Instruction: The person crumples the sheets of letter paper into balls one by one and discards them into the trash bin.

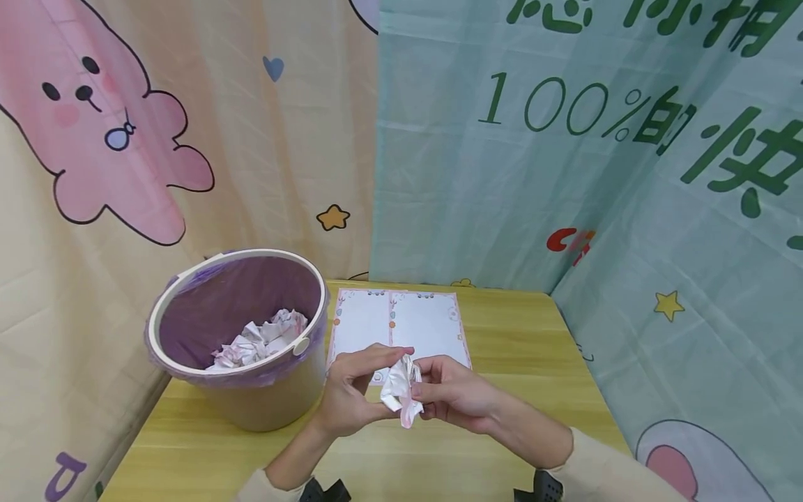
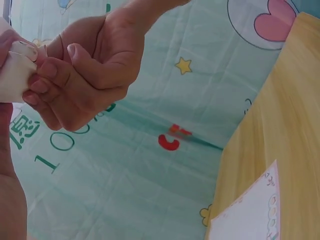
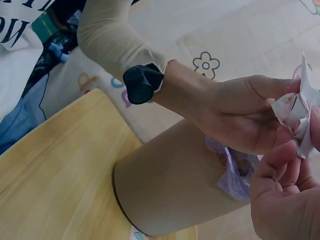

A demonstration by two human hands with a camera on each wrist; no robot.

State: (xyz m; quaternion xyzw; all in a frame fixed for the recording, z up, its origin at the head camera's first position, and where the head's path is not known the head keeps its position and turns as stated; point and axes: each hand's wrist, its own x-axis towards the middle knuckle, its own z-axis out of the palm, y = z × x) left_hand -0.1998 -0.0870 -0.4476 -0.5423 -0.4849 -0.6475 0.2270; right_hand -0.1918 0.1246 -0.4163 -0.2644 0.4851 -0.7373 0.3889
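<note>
A crumpled sheet of white paper with pink edging (image 1: 401,390) is held between both hands above the table. My left hand (image 1: 354,390) grips it from the left, thumb below and fingers above. From the right, my right hand (image 1: 461,394) pinches its side between thumb and curled fingers. In the left wrist view the crumpled paper (image 2: 17,75) shows at the left edge beside the right hand (image 2: 90,75). The right wrist view has the folded paper (image 3: 295,115) between the left hand (image 3: 245,110) and the right hand (image 3: 282,195).
A beige bin (image 1: 270,404) with a purple liner (image 1: 238,279) stands left on the wooden table (image 1: 521,362); crumpled papers (image 1: 263,341) lie inside. Flat sheets with decorated borders (image 1: 426,321) lie behind the hands. Printed curtains (image 1: 464,181) hang around the table.
</note>
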